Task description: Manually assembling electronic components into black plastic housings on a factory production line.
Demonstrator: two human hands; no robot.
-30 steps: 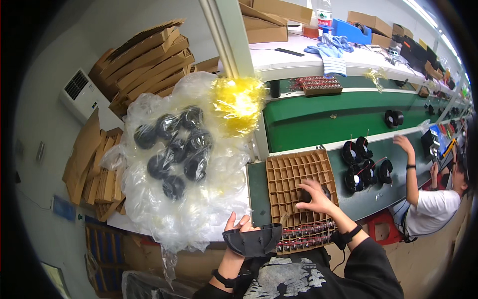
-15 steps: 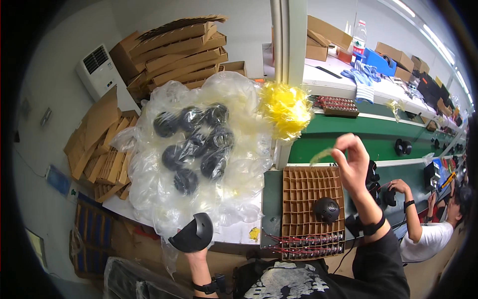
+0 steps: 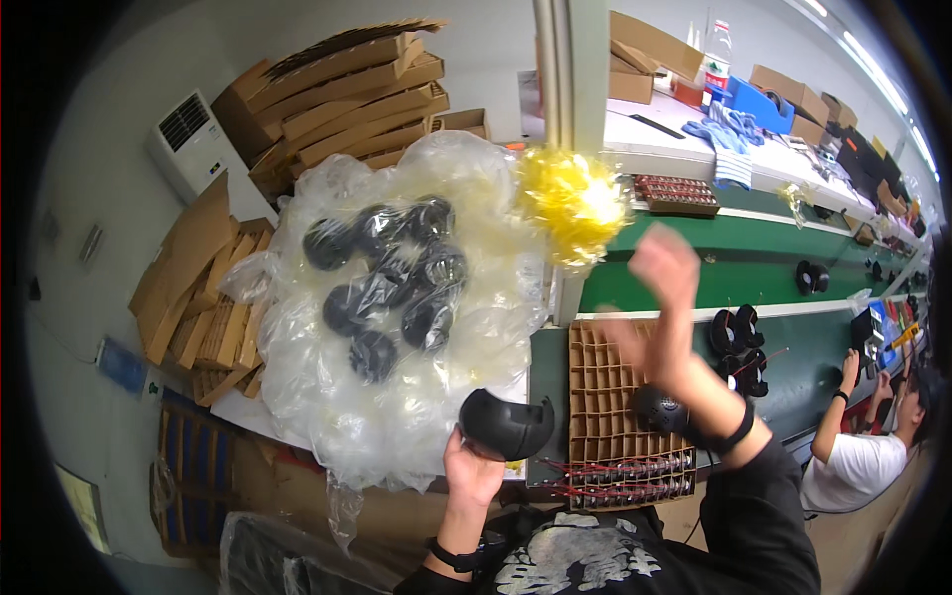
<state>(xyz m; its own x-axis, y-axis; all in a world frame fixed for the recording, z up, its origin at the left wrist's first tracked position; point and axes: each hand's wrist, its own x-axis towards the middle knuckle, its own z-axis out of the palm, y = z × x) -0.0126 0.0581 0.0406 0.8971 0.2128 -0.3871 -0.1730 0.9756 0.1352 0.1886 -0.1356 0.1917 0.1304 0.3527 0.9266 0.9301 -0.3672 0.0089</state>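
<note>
My left hand [image 3: 469,474] holds a black dome-shaped shell [image 3: 506,424] at the near edge of the table, beside a brown cardboard grid tray [image 3: 598,369]. My right hand [image 3: 659,266] is raised above the tray, blurred by motion, with nothing seen in it. A round black part [image 3: 656,408] lies on the tray under my right forearm. Left of the tray spreads a big clear plastic bag [image 3: 327,397] with several black shells [image 3: 382,288] inside.
A yellow plastic tuft [image 3: 572,201] hangs on a white post. Rows of red-wired small parts [image 3: 625,478] line the tray's front. Flat cardboard stacks [image 3: 337,94] and a white air unit [image 3: 188,139] stand left. A green conveyor [image 3: 754,243] carries black parts [image 3: 739,342]; a co-worker [image 3: 855,461] sits right.
My right hand has lifted off the tray and swung up and left, leaving a black part on the grid. My left hand has brought its black shell up toward the tray.
</note>
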